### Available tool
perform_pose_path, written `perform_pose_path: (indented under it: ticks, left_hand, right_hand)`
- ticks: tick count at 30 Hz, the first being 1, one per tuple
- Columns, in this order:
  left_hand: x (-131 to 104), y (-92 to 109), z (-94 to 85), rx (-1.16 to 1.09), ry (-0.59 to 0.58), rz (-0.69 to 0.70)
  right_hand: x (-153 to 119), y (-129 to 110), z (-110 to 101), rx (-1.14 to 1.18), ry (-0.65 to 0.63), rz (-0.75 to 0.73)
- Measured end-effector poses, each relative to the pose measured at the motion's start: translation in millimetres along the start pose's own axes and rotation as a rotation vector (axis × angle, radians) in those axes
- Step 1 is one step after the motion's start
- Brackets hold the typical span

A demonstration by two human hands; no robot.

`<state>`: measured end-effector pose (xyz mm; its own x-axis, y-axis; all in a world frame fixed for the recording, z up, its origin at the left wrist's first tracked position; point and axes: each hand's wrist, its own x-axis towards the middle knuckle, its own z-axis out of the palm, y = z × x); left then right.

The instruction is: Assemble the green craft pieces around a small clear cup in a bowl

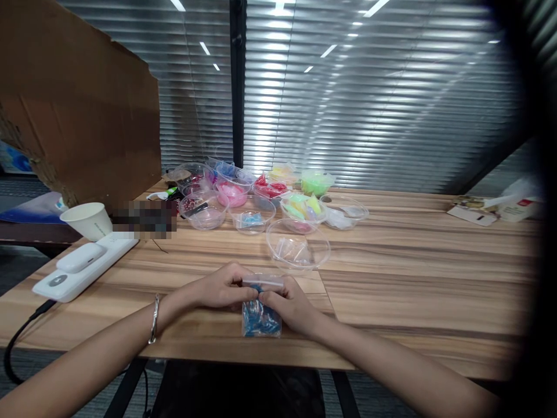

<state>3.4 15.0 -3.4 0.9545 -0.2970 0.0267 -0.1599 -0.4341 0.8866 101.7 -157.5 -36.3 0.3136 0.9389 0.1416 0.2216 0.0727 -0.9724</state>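
Note:
Between my two hands is a small clear zip bag (261, 322) filled with blue pieces too small to make out. My left hand (226, 287) grips its left side, thumb across the front and fingers hidden behind. On the right side my right hand (289, 302) holds it the same way, the two thumb tips almost meeting. The bag's zip strip runs along the top, above the thumbs. Just beyond the hands stands a clear round bowl (319, 258) with a small transparent bag (292, 251) in it.
Farther back cluster several clear bowls with coloured contents, among them a green bowl (317, 183) and red packets (270, 187). At left lie a white power strip (69, 284), a paper cup (89, 220) and a tall cardboard sheet (87, 104). A packet (474, 210) sits far right.

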Motion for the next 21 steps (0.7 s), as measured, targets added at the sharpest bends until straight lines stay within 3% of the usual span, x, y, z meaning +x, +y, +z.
perform_pose_path:
  ticks: [5,9,13,17,21]
  left_hand:
    - [-0.4,-4.7,1.1,-0.093,-0.021,0.039]
    - [0.0,-2.9,1.2,-0.168,0.046,-0.032]
    - [0.3,-0.5,-0.8,-0.127,0.192,-0.05]
    - [-0.6,-7.0,-2.3,-0.115,0.385,-0.028]
    - [-0.4,-19.6,-1.1,-0.202,0.553,-0.004]
  right_hand:
    - [-1.7,-6.1,0.9,0.058,0.013,0.06]
    - [0.9,-8.5,0.4,0.057,0.015,0.055]
    - [3.9,-7.9,-2.0,0.078,-0.062,-0.029]
    - [5.0,-6.3,-3.6,0.226,-0.213,0.074]
    - [7.5,-3.9,-3.2,0.242,-0.223,0.145]
